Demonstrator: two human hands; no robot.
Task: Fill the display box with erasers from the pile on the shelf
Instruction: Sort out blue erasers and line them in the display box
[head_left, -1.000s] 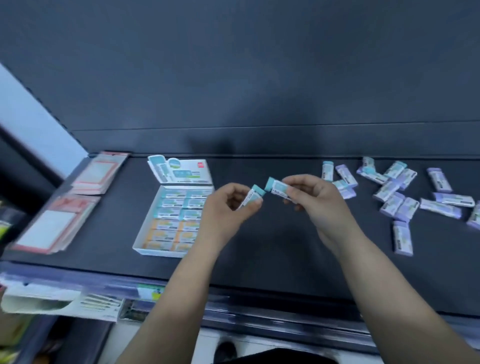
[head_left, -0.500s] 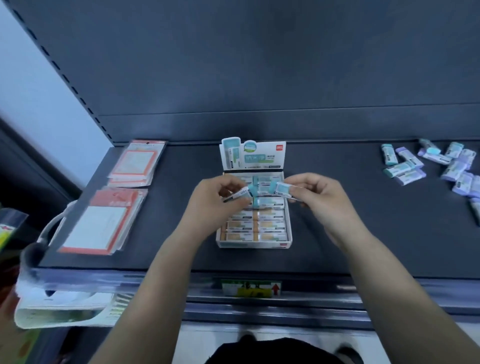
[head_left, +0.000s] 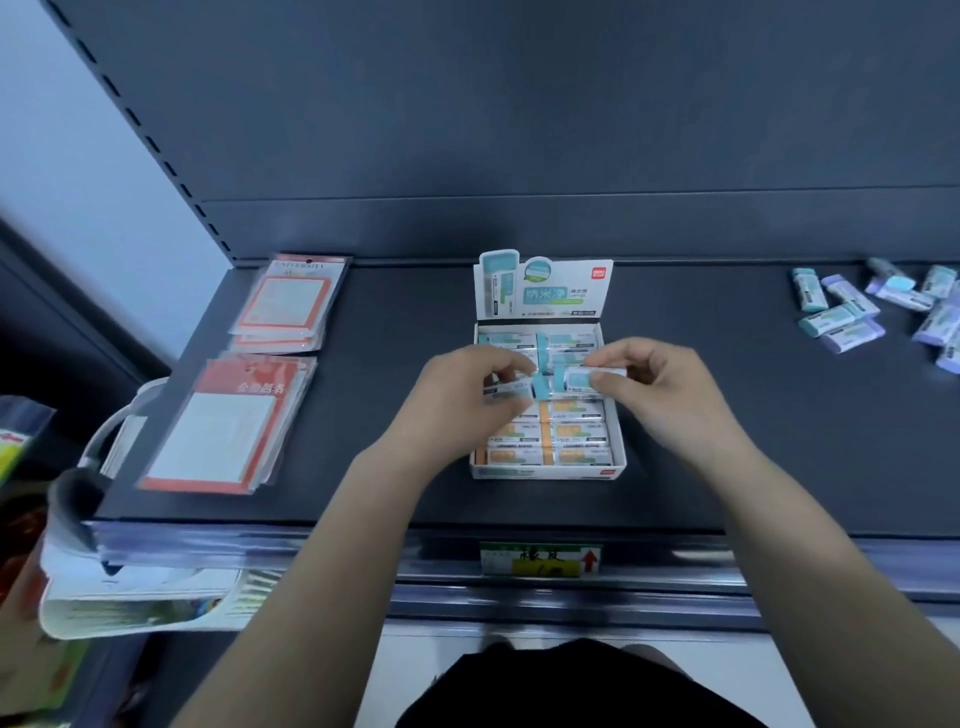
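The white display box (head_left: 545, 473) sits mid-shelf with its printed flap upright at the back. It holds rows of teal erasers at the back and orange ones at the front. My left hand (head_left: 457, 400) pinches a teal-tipped eraser (head_left: 514, 389) just above the box's middle rows. My right hand (head_left: 654, 384) pinches a second teal eraser (head_left: 576, 378) beside it, over the right column. The two erasers nearly meet end to end. The pile of loose teal and purple erasers (head_left: 852, 317) lies at the far right of the dark shelf (head_left: 727, 441).
Two stacks of orange-edged packets lie at the shelf's left, one at the back (head_left: 288, 301) and one nearer the front (head_left: 223, 431). A price label (head_left: 540, 558) sits on the shelf's front rail. Papers (head_left: 130, 597) hang below on the left.
The view has swung left, so the box is centred under my hands and the pile is at the right edge. Both hands, each with an eraser, have come down over the box.
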